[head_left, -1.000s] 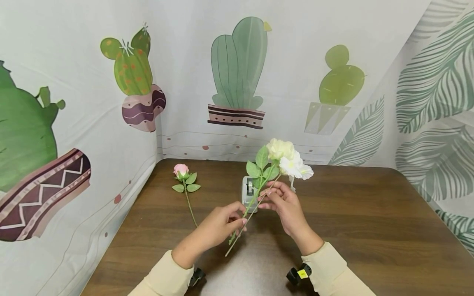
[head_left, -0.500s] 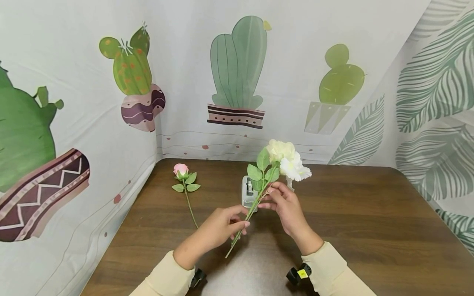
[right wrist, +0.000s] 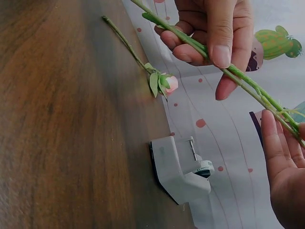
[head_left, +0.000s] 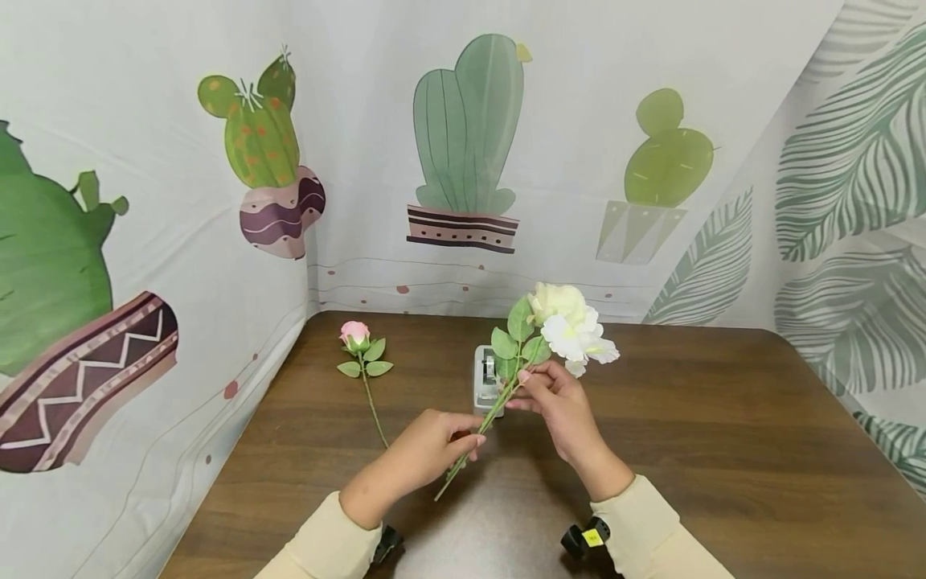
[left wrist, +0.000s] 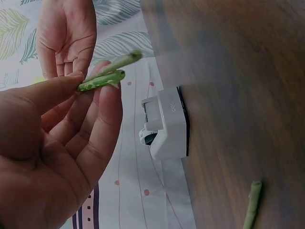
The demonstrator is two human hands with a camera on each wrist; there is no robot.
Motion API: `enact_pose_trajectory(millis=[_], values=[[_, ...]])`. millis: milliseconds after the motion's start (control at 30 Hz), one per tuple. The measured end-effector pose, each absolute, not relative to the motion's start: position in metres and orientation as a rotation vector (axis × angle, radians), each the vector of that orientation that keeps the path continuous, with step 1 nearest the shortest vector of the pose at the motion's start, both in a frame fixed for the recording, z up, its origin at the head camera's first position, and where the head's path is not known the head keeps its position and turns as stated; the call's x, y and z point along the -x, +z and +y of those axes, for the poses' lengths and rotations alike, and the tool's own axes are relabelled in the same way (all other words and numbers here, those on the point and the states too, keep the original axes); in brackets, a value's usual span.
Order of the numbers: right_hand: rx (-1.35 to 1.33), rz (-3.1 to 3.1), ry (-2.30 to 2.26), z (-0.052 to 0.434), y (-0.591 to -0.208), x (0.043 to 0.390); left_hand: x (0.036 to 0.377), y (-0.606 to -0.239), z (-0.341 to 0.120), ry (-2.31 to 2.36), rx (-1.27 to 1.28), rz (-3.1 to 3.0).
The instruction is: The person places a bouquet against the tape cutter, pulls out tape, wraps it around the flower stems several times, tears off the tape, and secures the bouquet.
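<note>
Two artificial flowers are held together above the table, a cream rose [head_left: 555, 303] and a white flower [head_left: 579, 336], slanting up to the right. My left hand [head_left: 430, 450] pinches both green stems [right wrist: 238, 78] between thumb and fingers near their lower end. Two cut stem ends [left wrist: 116, 66] poke out past that thumb in the left wrist view. Higher up, just under the leaves, my right hand [head_left: 560, 406] grips the stems between thumb and index finger. Behind the stems stands a small white tape dispenser [left wrist: 172, 124] with a roll in it.
A pink rose [head_left: 355, 334] with green leaves lies on the brown wooden table [head_left: 723, 434] at the left, its stem running toward my left hand. White cloth [head_left: 362, 161] printed with cacti and leaves hangs behind the table and along its left side.
The two stems, crossed and spread apart a second ago, now lie close alongside each other. The blooms have shifted slightly right and down, and both hands have closed more firmly on the stems.
</note>
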State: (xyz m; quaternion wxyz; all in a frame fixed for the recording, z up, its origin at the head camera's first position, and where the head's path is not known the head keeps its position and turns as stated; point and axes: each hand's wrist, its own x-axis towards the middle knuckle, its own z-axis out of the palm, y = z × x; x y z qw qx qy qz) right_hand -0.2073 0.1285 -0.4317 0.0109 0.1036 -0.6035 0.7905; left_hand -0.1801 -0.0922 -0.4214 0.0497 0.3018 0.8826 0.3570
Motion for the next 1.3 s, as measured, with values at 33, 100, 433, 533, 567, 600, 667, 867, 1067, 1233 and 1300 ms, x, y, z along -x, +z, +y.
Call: enact_pose_trajectory(millis=[33, 100, 433, 533, 567, 600, 667, 867, 1067, 1233, 1300], values=[[-0.326, -1.884, 2.466, 0.129, -0.432, 0.207, 0.18, -0.421, -0.092, 1.081, -0.929, 2.687], [-0.334, -1.885, 2.465, 0.128, -0.433, 0.208, 0.181, -0.422, -0.092, 1.066, -0.944, 2.683], [-0.38, -1.907, 2.434, 0.128, -0.436, 0.208, 0.182, -0.423, -0.093, 0.992, -0.977, 2.695], [-0.386, -1.901, 2.439, 0.129, -0.437, 0.208, 0.182, -0.423, -0.093, 0.977, -0.959, 2.71], [-0.395, -1.898, 2.44, 0.129, -0.436, 0.208, 0.182, -0.423, -0.093, 0.977, -0.948, 2.71], [-0.405, -1.896, 2.441, 0.129, -0.436, 0.208, 0.182, -0.423, -0.093, 0.977, -0.934, 2.708], [-0.428, -1.897, 2.436, 0.13, -0.436, 0.208, 0.182, -0.422, -0.093, 0.981, -0.907, 2.696], [-0.445, -1.895, 2.425, 0.131, -0.435, 0.209, 0.184, -0.421, -0.096, 0.987, -0.876, 2.749], [-0.425, -1.889, 2.422, 0.132, -0.435, 0.21, 0.191, -0.42, -0.106, 1.134, -0.768, 2.708], [-0.423, -1.872, 2.413, 0.132, -0.437, 0.211, 0.201, -0.423, -0.116, 1.2, -0.563, 2.744], [-0.427, -1.87, 2.408, 0.133, -0.438, 0.211, 0.204, -0.423, -0.121, 1.193, -0.466, 2.792]])
